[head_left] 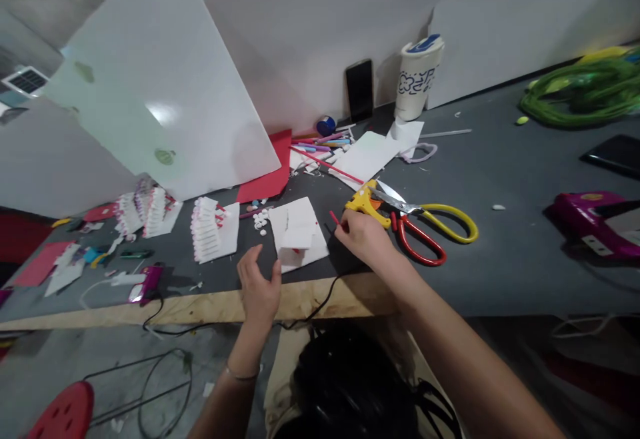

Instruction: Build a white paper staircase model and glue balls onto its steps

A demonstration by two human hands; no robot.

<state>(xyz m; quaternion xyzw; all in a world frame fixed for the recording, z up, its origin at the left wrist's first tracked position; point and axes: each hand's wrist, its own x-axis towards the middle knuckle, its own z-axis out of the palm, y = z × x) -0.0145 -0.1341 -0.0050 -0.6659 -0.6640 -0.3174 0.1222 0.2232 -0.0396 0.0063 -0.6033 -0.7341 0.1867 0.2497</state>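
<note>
My right hand (pixel 361 234) pinches a short thin red stick (pixel 335 218) beside a yellow glue gun (pixel 367 203). Large scissors (pixel 407 209) with one red and one yellow handle lie just right of it, blades pointing up and left. My left hand (pixel 260 286) is held with fingers apart and nothing in them, at the lower left of a white card (pixel 317 250). On that card stands a small folded white paper piece (pixel 299 236) with a bit of red under it. Small white pieces (pixel 261 219) lie at the card's upper left.
White fringed paper models (pixel 206 229) stand to the left. Behind are red paper (pixel 273 176), a phone (pixel 360 90) and a white cup (pixel 418 79). Green cord (pixel 575 92) and a purple device (pixel 595 222) lie at right. A black cable (pixel 325 302) crosses the wooden front edge.
</note>
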